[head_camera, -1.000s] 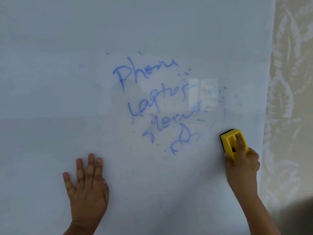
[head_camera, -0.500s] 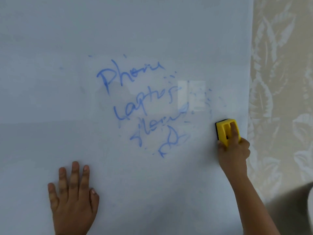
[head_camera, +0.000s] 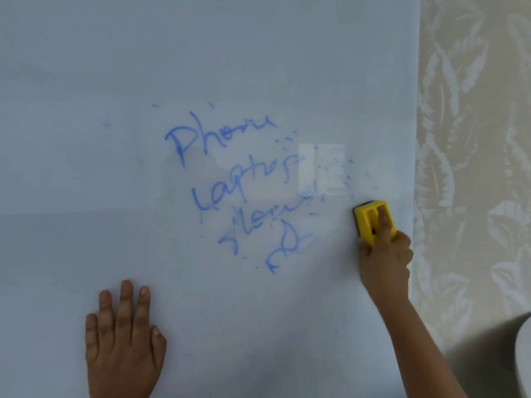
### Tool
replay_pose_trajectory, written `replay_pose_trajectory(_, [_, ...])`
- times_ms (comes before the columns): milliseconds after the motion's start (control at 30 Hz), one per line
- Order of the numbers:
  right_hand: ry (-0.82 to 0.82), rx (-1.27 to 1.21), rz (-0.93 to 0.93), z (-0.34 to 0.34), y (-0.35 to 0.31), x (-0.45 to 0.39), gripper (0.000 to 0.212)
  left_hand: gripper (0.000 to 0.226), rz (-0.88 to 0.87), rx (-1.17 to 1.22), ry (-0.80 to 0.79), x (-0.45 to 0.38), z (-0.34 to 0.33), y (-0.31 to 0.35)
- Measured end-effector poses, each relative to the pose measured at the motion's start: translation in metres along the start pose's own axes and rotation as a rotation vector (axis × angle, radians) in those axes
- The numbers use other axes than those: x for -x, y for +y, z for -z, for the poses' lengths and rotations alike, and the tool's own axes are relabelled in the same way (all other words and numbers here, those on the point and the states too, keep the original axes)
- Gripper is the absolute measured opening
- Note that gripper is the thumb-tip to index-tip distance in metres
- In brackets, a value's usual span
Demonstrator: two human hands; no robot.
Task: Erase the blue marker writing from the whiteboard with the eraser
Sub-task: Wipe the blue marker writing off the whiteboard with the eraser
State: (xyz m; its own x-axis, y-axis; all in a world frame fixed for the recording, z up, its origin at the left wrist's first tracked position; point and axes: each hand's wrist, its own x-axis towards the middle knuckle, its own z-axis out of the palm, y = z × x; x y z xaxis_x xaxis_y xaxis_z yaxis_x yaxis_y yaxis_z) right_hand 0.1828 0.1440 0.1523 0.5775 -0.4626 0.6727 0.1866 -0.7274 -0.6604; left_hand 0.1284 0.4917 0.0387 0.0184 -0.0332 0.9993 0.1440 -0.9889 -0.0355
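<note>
**Eraser parked at the right edge, writing mostly still there**

While the blue marker writing (head_camera: pixel 241 185) sits in the middle of the whiteboard (head_camera: pixel 86 81), the yellow eraser (head_camera: pixel 370 218) is off to its right, near the board's right edge and clear of the main words. Only faint blue specks and a smudged patch lie just left of and above it, so my guess is that side has had some wiping and the real text is barely touched.

The right hand (head_camera: pixel 385 254) is wrapped around the eraser from below, with a finger lying in the groove on its yellow back. That makes sense to me: pushing from behind keeps the dark pad flat on the board, and the groove stops the block from slipping when it drags sideways.

The left hand (head_camera: pixel 123 337) is low on the board, well apart from the writing and the eraser, palm flat, fingers straight and close together, holding nothing. Looks like a brace, either to steady the person or to stop the board from shifting under pressure.

Past the board's right edge there's leaf-patterned wallpaper (head_camera: pixel 474 139).

From where the eraser sits, a sweep left across the lines seems like the obvious next move.
</note>
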Motion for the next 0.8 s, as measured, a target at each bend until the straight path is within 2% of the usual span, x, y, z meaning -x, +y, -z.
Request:
replay_pose_trajectory(100, [0.029,-0.08,-0.132,0.006,-0.023,-0.037,0.065,0.055,0.001,-0.019,0.0,0.0,0.0,0.001])
replay_pose_trajectory(267, [0.056,0.06,0.083,0.003,-0.023,-0.024,0.064,0.058,-0.003,-0.056,0.024,0.002,-0.005,-0.001])
replay_pose_trajectory(333, [0.028,0.029,0.01,0.006,-0.015,-0.03,0.064,0.058,0.002,-0.068,0.024,0.003,-0.005,0.0])
replay_pose_trajectory(400, [0.01,-0.045,-0.153,0.011,-0.021,-0.047,0.063,0.058,0.002,-0.071,0.017,0.003,-0.005,0.001])
replay_pose_trajectory(467, [0.023,-0.068,-0.192,0.012,-0.039,-0.056,0.062,0.057,0.0,-0.069,0.004,0.003,-0.003,0.002])
replay_pose_trajectory(567, [0.084,0.025,0.009,0.006,-0.068,-0.036,0.064,0.058,0.004,-0.073,0.005,0.005,-0.004,0.001])
replay_pose_trajectory(667, [0.079,0.119,0.175,-0.002,-0.065,-0.012,0.066,0.058,0.012,-0.072,0.009,0.005,-0.006,0.001])
replay_pose_trajectory(733, [0.065,0.121,0.121,0.001,-0.053,-0.017,0.066,0.059,0.014,-0.066,0.004,0.004,-0.005,0.001])
replay_pose_trajectory(800, [0.057,0.039,-0.034,0.008,-0.051,-0.037,0.065,0.059,0.016,-0.062,0.003,0.003,-0.004,0.003])
